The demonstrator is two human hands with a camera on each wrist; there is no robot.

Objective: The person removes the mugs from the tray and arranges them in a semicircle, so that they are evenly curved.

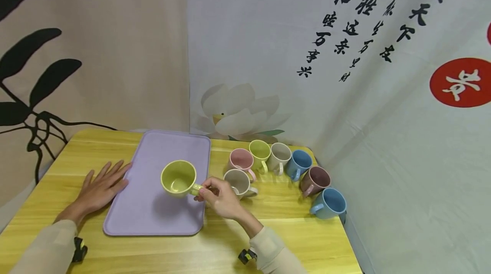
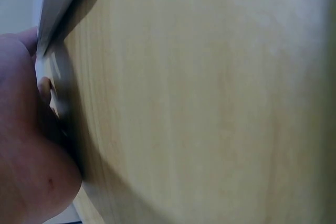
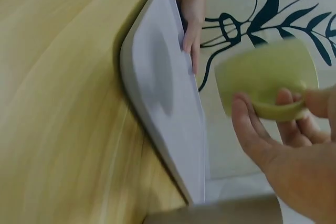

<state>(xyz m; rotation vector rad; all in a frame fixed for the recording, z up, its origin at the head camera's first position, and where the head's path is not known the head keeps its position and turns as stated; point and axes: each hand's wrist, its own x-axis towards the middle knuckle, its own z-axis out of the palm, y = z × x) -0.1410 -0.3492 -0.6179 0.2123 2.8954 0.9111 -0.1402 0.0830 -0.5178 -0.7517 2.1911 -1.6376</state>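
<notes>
A yellow-green mug hangs upright above the purple tray, its shadow falling on the tray. My right hand pinches that mug by its handle. In the right wrist view the fingers curl about the handle of the mug, clear of the tray. My left hand lies flat with fingers spread, its fingertips touching the tray's left edge. The left wrist view shows part of the left hand low beside the tray's edge.
Right of the tray stand a white mug, a pink mug, another yellow-green mug, another white mug, a blue mug, a brown mug and another blue mug. A printed cloth hangs behind the wooden table.
</notes>
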